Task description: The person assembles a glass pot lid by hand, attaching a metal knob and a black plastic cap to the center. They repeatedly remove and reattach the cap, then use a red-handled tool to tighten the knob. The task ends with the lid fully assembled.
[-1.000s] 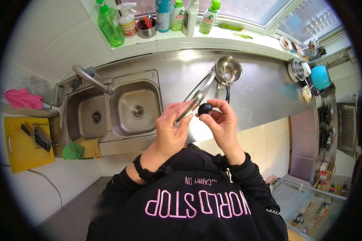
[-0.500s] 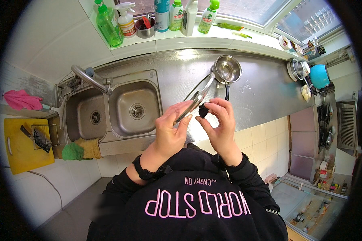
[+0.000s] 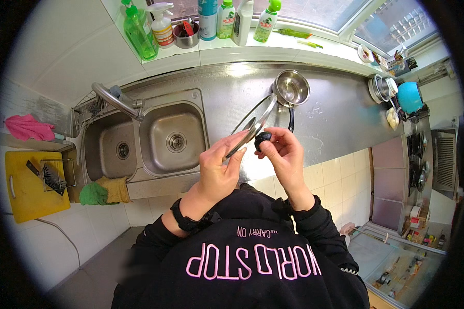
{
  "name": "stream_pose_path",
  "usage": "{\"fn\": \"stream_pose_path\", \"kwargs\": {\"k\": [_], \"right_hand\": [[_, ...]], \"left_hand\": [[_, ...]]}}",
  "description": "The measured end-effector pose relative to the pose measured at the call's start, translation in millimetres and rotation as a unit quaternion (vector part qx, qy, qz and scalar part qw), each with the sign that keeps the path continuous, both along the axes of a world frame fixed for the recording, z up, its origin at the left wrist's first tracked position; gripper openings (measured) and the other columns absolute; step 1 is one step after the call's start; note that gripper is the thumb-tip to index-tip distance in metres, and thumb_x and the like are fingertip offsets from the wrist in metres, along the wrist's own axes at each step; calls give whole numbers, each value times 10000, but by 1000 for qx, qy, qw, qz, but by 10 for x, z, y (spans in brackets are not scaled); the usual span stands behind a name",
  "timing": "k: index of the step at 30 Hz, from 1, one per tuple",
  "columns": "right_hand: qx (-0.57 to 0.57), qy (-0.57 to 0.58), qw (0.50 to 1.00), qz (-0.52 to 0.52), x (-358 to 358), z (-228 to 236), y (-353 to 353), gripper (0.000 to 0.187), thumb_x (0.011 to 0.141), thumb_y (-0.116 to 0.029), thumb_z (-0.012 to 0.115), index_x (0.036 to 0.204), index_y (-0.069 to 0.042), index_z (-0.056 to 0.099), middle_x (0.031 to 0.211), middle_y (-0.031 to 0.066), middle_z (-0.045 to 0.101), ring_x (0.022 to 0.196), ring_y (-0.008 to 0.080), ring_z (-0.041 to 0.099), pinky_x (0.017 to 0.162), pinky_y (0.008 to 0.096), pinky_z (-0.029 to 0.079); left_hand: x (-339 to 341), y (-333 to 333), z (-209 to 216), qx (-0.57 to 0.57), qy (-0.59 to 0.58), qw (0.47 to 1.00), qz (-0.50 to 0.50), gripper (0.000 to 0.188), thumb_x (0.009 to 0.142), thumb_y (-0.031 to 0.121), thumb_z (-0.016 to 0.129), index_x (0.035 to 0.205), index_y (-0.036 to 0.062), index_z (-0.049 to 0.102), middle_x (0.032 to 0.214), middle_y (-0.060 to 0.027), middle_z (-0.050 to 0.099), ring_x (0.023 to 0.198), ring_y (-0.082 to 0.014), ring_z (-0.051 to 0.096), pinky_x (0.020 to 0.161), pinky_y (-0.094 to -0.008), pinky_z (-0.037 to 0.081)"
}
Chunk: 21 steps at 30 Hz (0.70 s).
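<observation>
My left hand [image 3: 216, 162] grips the lower edge of a glass pot lid [image 3: 251, 135], which is tilted up on its edge. A dark round lid knob [image 3: 263, 140] is pinched between the thumb and fingers of my right hand [image 3: 287, 157], close against the lid. Whether the knob touches the glass, I cannot tell. Just beyond my hands, a small steel saucepan [image 3: 292, 86] stands on the steel counter [image 3: 340, 110], its black handle pointing toward me.
To the left lies a double-bowl sink [image 3: 172, 123] with a curved faucet [image 3: 111, 100]. A yellow cutting board [image 3: 20, 193] with a knife is at far left. Green and tan cloths [image 3: 94, 194] hang at the front edge. Several bottles [image 3: 207, 20] line the windowsill. Stacked pots [image 3: 379, 88] stand far right.
My right hand's fingers have shifted and curled around the knob, which now shows its rounded side. The lid and my left hand stay nearly in place.
</observation>
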State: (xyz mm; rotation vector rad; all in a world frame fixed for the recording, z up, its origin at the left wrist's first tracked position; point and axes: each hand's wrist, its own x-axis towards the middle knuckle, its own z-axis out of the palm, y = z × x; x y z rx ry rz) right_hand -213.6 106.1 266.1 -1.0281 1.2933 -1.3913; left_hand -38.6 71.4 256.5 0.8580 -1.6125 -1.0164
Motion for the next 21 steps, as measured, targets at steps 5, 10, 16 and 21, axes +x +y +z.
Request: {"fn": "stream_pose_path", "kwargs": {"k": [5, 10, 16, 21], "right_hand": [[54, 7, 997, 46, -99, 39, 17, 501, 1068, -467, 476, 1309, -27, 465, 740, 118, 670, 562, 174, 674, 511, 242, 514], [66, -46, 995, 63, -115, 37, 37, 396, 1061, -327, 554, 1312, -35, 463, 893, 150, 683, 713, 200, 710, 637, 282, 567], [4, -39, 998, 45, -86, 75, 56, 396, 914, 15, 712, 1264, -26, 531, 1211, 125, 620, 1063, 202, 675, 904, 316, 568], [-237, 390, 890, -14, -86, 47, 112, 401, 746, 133, 720, 1109, -23, 657, 1301, 186, 567, 1202, 352, 608, 997, 422, 523]], "left_hand": [[-19, 23, -14, -3, 4, 1000, -9, 273, 952, -19, 651, 1223, -49, 674, 1121, -116, 754, 947, -113, 692, 823, -255, 525], [-41, 5, -8, -17, 4, 1000, 1, 268, 950, -19, 649, 1216, -46, 677, 1123, -120, 757, 944, -107, 691, 816, -251, 523], [-35, 12, 29, 23, 6, 1000, 1, 272, 920, -36, 657, 1190, -55, 687, 1144, -186, 737, 986, -223, 705, 863, -308, 537], [-70, 30, 66, 15, 3, 1000, -2, 266, 947, -10, 659, 1211, -42, 682, 1169, -125, 751, 924, -86, 674, 800, -247, 518]]}}
